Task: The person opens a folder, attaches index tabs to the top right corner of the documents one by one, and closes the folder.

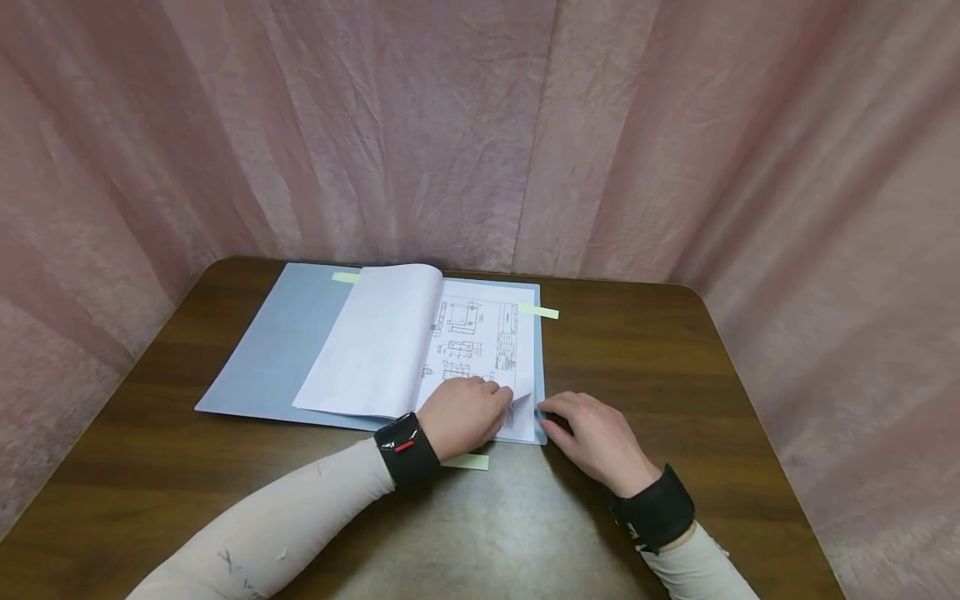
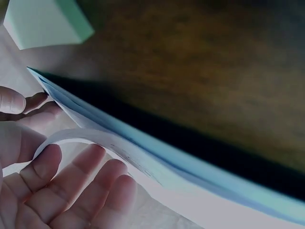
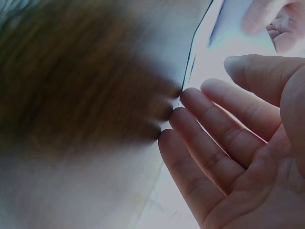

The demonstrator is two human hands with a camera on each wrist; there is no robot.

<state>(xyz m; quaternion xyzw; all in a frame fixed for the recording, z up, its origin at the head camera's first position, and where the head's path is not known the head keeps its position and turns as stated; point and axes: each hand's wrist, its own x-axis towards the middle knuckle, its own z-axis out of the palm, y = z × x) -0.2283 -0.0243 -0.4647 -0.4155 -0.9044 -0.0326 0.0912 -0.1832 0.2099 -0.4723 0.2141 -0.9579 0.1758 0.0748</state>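
A light-blue folder lies spread on the table with a stack of paper in it. White sheets are turned over to the left, curving at the fold. On the right half shows a drawing sheet printed with technical views and a title block. My left hand pinches the lower right of this sheet between thumb and fingers; the paper bends up there in the left wrist view. My right hand rests at the folder's right edge, its extended fingertips at that edge in the right wrist view.
Pale green strips stick out at the right edge, the top left and below the folder near the left wrist. The brown wooden table carries everything. Pink curtains hang behind it and at both sides.
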